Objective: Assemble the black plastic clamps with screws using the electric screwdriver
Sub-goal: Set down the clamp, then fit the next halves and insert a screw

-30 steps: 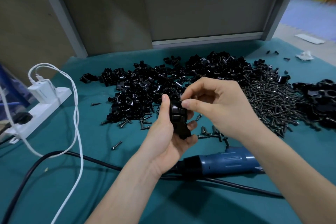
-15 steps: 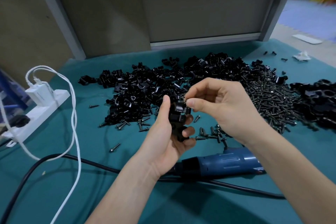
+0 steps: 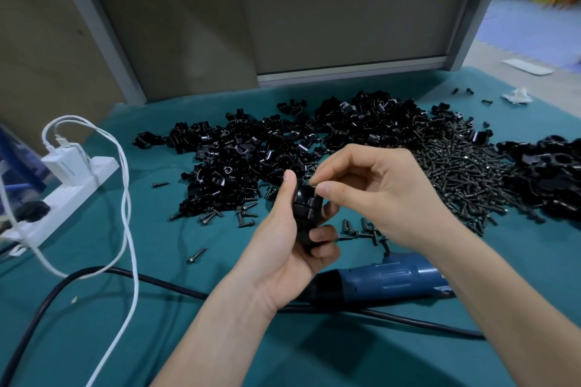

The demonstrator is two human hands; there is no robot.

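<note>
Head view. The left hand (image 3: 283, 248) holds a black plastic clamp (image 3: 306, 207) above the teal worktop (image 3: 94, 339), its grip closed round the part: the thumb lies up the clamp's left side and the fingers curl in from the right and below. The right hand (image 3: 377, 195) meets the clamp's top edge, thumb and forefinger pinched together on a small screw (image 3: 311, 187), which is mostly hidden. The electric screwdriver (image 3: 386, 280) lies on its side on the worktop below both hands, untouched, with its black cord (image 3: 125, 273) running off to the left. Behind the hands the stock lies in loose heaps directly on the cloth: unassembled clamp parts (image 3: 251, 151) at centre, dark screws (image 3: 456, 166) just right of them, and a separate mound of black parts (image 3: 547, 173) at far right. Stray screws (image 3: 196, 255) are scattered nearby. A white power strip (image 3: 63, 198) with white cables (image 3: 127, 198) sits at left.
</note>
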